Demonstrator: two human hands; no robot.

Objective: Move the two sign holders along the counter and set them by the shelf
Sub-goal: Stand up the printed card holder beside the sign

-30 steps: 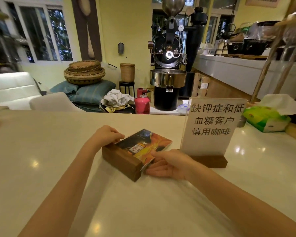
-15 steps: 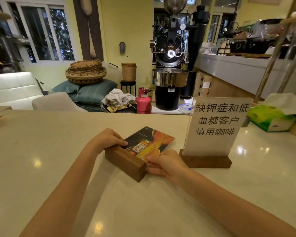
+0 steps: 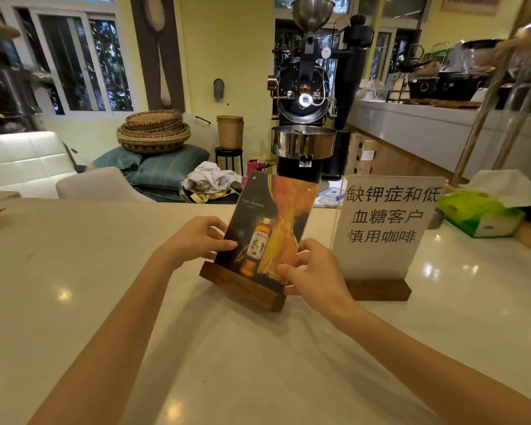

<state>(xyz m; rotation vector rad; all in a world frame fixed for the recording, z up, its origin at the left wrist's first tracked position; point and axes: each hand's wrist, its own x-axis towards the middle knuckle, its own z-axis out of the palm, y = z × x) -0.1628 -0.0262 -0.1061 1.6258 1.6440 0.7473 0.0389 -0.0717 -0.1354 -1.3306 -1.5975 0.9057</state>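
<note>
Both hands were on the nearer sign holder [image 3: 259, 243], a clear panel carrying a dark and orange bottle advert, slotted into a dark wooden base [image 3: 242, 286] that sat on the pale counter [image 3: 105, 286]. The panel stood nearly upright, tilted a little to the right. The left hand [image 3: 193, 240] gripped the panel's left edge, its thumb lying across the front face and the other fingers curled behind the panel, so the fingers were closed narrowly on that edge. The right hand [image 3: 313, 271] held the lower right edge just above the base, thumb on the front and the remaining fingers wrapped around the back, likewise pinched on the panel. Just beyond the right hand's fingers, to their right, stood the second sign holder [image 3: 383, 228], upright in its own wooden base [image 3: 377, 289] and showing black Chinese characters on a white sheet; whether the right hand's knuckles touched it could not be told. Farther right of those fingers, well apart, a green tissue pack [image 3: 478, 213] lay on the counter. Past the fingertips of both hands, off the counter's far edge, stood a black coffee roaster [image 3: 307, 96].
</note>
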